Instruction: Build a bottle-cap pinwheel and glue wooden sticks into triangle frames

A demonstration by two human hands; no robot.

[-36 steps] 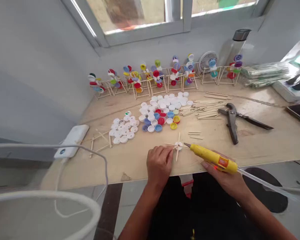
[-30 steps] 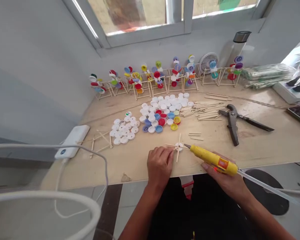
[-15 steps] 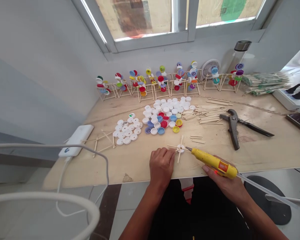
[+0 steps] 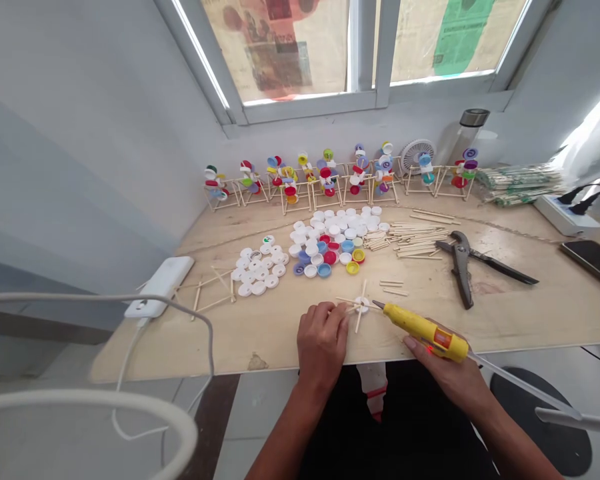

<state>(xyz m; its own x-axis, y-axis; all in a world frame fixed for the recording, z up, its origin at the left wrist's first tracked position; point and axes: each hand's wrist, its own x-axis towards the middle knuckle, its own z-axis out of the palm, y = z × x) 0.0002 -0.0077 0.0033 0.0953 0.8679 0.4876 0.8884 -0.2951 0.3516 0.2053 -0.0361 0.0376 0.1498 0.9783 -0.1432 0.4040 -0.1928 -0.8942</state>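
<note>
Head view: left hand (image 4: 323,347) pinching light, brittle craft sticks (image 4: 359,321) crossed on a white bottle cap (image 4: 362,305), best held at that hub, on the plywood bench (image 4: 275,347); right hand (image 4: 443,367) wrapped round a yellow glue gun (image 4: 425,335).

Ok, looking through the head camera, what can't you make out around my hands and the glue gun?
All in the head view:
The trigger of the yellow hot glue gun: hidden by the right hand.
Part of the thin wooden sticks: hidden by the left hand.
Any glue on the white plastic bottle cap: too small to tell.
The dark smartphone: cut off by the right edge.
</note>
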